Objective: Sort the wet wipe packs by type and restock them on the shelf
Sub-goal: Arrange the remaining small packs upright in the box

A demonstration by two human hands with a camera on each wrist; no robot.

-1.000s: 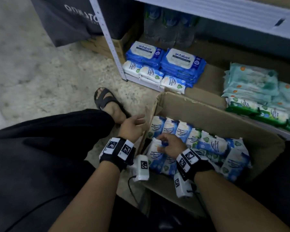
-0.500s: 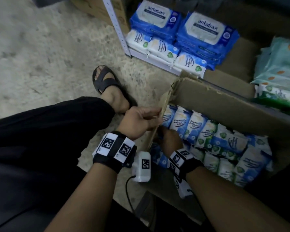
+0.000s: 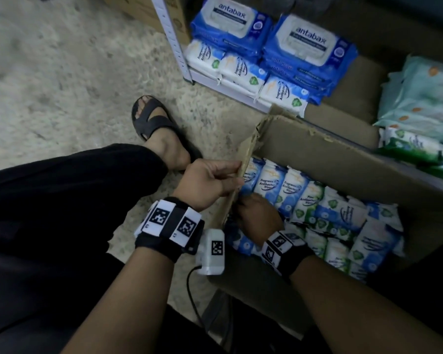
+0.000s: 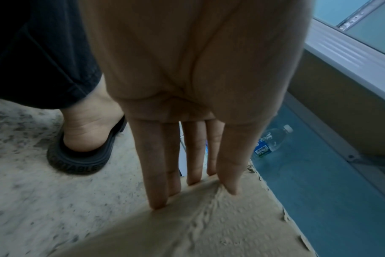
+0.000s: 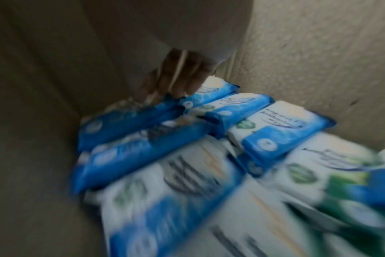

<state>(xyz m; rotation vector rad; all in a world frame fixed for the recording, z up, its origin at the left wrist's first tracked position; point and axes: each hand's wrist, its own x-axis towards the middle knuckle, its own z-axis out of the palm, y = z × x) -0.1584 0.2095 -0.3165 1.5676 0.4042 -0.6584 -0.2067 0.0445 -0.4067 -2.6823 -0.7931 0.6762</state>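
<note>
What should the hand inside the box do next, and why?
Probably close the right hand on one blue-and-white wipe pack in the box corner and lift it out. Its fingers already reach down among those packs, the left hand presses the brown cardboard flap aside, and matching packs lie on the white metal shelf.

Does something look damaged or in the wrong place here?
Yes. The brown cardboard box has torn, ragged edges at its left corner, where the left hand presses the flap. Inside, green-and-white wipe packs sit mixed among the blue-and-white wipe packs, so they are still unsorted.
</note>
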